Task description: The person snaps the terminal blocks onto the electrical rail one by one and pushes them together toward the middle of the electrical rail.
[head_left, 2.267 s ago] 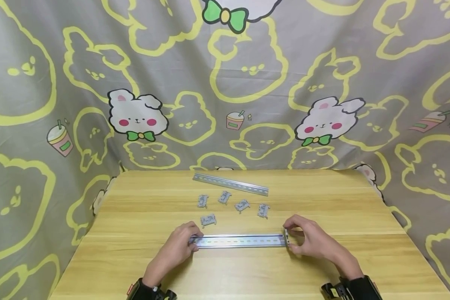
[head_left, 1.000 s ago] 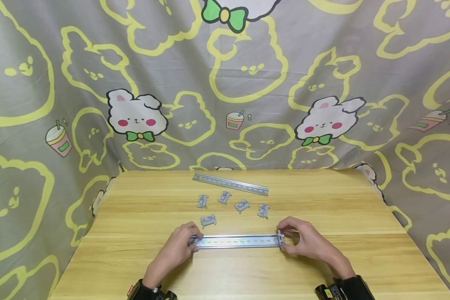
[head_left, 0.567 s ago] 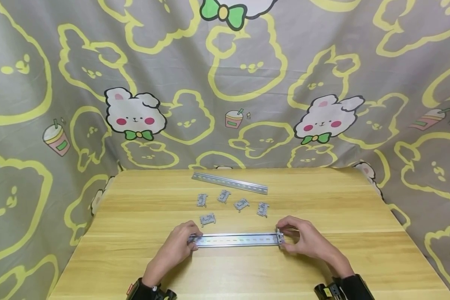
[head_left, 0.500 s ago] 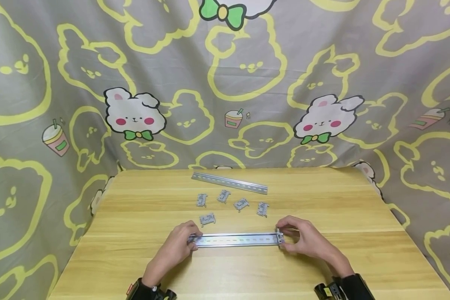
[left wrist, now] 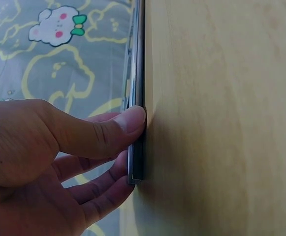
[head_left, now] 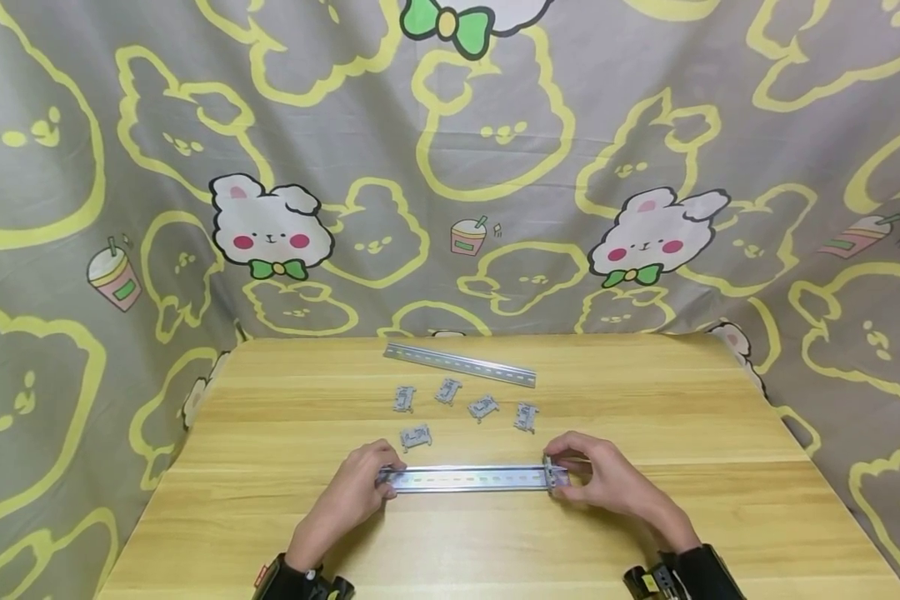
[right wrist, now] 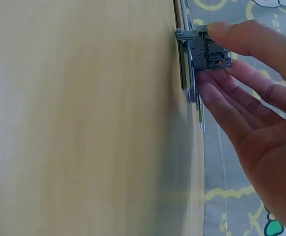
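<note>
A slotted metal DIN rail (head_left: 468, 479) lies crosswise on the table in front of the person. The left hand (head_left: 362, 481) grips its left end; in the left wrist view the thumb (left wrist: 132, 119) presses the rail's near edge, with fingers behind. Near the rail's right end, the right hand (head_left: 598, 473) pinches a grey terminal block (right wrist: 206, 49) between thumb and fingers. That block stands upright across the rail, its foot at the rail's edges, and a short stretch of rail shows beyond it to the right.
Several more grey terminal blocks (head_left: 483, 407) lie loose behind the rail. Farther back, a second DIN rail (head_left: 459, 364) lies at a slant on the wooden table (head_left: 645, 392). A patterned curtain (head_left: 390, 150) hangs around the back and sides.
The right hand has moved left with the terminal block, from the rail's right end to a little way inward along it. The left hand has kept its grip on the left end.
</note>
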A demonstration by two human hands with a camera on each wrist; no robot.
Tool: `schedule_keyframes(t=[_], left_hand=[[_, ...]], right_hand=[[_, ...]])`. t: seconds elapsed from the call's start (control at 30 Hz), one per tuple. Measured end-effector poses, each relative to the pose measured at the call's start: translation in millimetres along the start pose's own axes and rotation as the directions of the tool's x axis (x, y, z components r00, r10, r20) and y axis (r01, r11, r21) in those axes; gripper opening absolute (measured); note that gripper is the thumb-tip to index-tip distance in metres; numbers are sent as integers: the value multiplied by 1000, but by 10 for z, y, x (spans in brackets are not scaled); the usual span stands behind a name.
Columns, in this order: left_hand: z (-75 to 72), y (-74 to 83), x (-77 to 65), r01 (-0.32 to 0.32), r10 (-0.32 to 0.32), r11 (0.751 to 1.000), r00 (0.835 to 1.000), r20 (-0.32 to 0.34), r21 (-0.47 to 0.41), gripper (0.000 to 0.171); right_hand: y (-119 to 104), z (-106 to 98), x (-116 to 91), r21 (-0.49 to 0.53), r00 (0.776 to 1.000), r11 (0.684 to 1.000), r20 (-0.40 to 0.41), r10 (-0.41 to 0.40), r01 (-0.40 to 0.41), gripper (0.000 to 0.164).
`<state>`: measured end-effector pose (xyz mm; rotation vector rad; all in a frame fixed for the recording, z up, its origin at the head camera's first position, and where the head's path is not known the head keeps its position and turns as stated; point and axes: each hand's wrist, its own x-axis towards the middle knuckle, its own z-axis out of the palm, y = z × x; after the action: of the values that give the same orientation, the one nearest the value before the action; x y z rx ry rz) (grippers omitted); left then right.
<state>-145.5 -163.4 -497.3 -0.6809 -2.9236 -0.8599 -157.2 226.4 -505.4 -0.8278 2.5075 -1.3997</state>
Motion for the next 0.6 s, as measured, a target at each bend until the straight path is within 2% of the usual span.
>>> schedule_keyframes(t=[0.3, 0.43, 0.6], left_hand=[[-3, -4, 16, -1, 1, 1000, 1000, 9, -4, 30], [-12, -3, 6, -1, 2, 1000, 1000, 11, -10, 30], [-17, -10, -5, 4, -4, 1000, 1000, 7, -13, 30]], right_hand=[[-81, 137, 128, -143, 997, 987, -25, -76, 71, 49], [-117, 200, 199, -145, 996, 985, -10, -93, 90, 47], [-195, 288, 296, -104, 998, 993, 20, -52, 53, 47]])
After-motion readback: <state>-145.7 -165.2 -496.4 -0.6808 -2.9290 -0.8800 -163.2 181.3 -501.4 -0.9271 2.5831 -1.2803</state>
